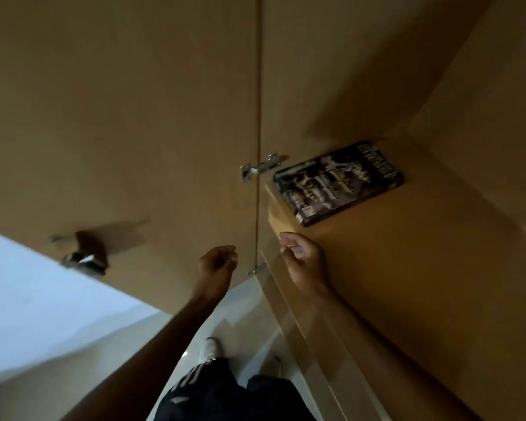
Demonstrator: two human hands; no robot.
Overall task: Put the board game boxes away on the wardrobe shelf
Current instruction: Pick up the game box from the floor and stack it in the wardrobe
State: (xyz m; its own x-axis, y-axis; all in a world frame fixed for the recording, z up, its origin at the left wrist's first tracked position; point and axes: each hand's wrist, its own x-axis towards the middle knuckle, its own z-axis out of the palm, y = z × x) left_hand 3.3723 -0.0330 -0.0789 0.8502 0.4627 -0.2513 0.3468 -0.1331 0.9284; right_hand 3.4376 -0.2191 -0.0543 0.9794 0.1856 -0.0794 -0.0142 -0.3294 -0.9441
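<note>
A dark board game box (337, 182) with black-and-white art lies flat on the brown wardrobe shelf (407, 253), against the back corner. My right hand (304, 262) hovers over the shelf's front edge, just short of the box, fingers loosely curled and holding nothing. My left hand (216, 265) is raised in front of the open wardrobe door (119, 117), fingers bent inward, nothing in it. Neither hand touches the box.
A metal hinge (258, 168) joins the door to the wardrobe side. A door handle (85, 253) sticks out at the lower left. Below are the pale floor (249, 317), my dark shorts and white shoes.
</note>
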